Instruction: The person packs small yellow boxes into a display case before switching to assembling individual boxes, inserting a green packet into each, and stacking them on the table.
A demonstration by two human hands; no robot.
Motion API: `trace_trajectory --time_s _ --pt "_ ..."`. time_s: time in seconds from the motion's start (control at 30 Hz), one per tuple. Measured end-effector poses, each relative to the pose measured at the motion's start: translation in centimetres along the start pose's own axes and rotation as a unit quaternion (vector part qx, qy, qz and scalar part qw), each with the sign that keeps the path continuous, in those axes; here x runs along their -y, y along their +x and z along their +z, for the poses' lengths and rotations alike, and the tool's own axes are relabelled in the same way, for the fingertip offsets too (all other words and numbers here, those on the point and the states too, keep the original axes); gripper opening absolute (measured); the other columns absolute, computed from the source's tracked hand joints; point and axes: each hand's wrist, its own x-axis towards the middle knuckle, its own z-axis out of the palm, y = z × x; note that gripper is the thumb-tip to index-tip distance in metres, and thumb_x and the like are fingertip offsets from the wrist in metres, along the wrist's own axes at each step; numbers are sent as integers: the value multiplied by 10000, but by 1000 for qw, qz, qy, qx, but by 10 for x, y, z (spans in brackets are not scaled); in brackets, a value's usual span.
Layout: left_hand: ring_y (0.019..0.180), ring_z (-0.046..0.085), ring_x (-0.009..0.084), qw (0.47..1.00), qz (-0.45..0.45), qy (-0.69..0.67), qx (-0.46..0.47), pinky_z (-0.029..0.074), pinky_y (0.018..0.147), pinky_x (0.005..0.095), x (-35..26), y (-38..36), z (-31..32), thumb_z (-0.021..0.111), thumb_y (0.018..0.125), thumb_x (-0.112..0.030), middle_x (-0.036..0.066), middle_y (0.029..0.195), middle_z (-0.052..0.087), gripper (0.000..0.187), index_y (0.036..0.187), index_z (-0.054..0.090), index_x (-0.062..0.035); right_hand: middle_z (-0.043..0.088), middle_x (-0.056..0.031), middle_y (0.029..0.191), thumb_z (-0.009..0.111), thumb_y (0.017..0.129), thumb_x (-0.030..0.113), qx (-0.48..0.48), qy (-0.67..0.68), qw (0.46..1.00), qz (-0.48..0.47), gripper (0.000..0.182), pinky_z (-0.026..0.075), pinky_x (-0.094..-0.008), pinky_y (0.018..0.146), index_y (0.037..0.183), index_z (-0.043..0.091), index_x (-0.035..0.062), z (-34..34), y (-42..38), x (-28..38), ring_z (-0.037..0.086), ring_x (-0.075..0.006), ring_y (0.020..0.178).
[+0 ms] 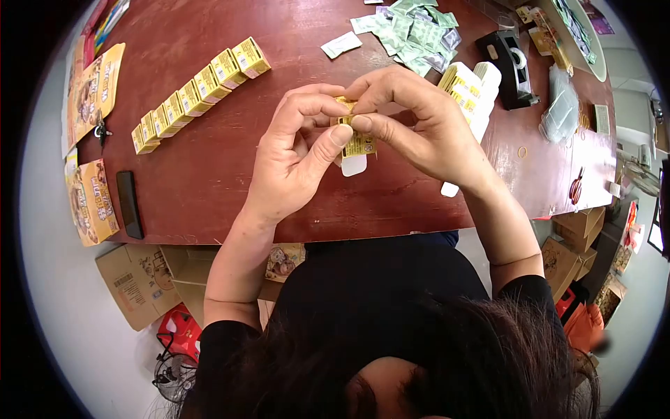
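Both hands meet over the table and pinch a small yellow printed carton (360, 145) between them. My left hand (289, 157) grips its left side with thumb and fingers. From the other side, my right hand (422, 129) presses thumb and forefinger at the carton's upper end. A white flap hangs out at the near end, and the fingers hide much of the carton. Beside my right hand lie stacked flat yellow-and-white cartons (464, 87), partly covered by it. To the left runs a slanting row of several closed yellow cartons (188, 98).
Green and purple sachets (419, 35) are heaped at the far side, one lying apart. A black tape dispenser (504, 73), clear plastic bag (560, 105) and scissors (576, 187) are at right. A black phone (129, 204), keys (102, 130) and printed packs (92, 202) lie at left.
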Motion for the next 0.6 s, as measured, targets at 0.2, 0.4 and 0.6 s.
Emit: trace_trajectory --time_s 0.2,0.4,0.6 --pt "1160 612 192 939 -108 -281 -166 552 1002 392 10 -2 -24 633 991 -37 172 1343 552 186 1117 496 -56 631 -115 1294 669 944 163 -32 -386 921 -39 388 517 -417 980 1328 622 130 -7 62 -57 590 -303 1190" --pt "1245 574 234 891 -138 -352 -252 510 1070 439 19 -13 -29 601 918 67 106 1298 533 458 1340 454 -29 744 -12 999 609 890 118 34 -553 828 -84 241 479 -429 902 1116 694 131 -4 93 -94 635 -265 1044" --pt "1241 564 201 909 -106 -307 -261 468 1095 348 21 -6 -6 641 938 36 167 1336 576 564 1456 422 74 737 -38 881 753 897 161 -131 -110 984 45 238 547 -255 721 1080 686 23 -4 51 -30 676 -87 823"
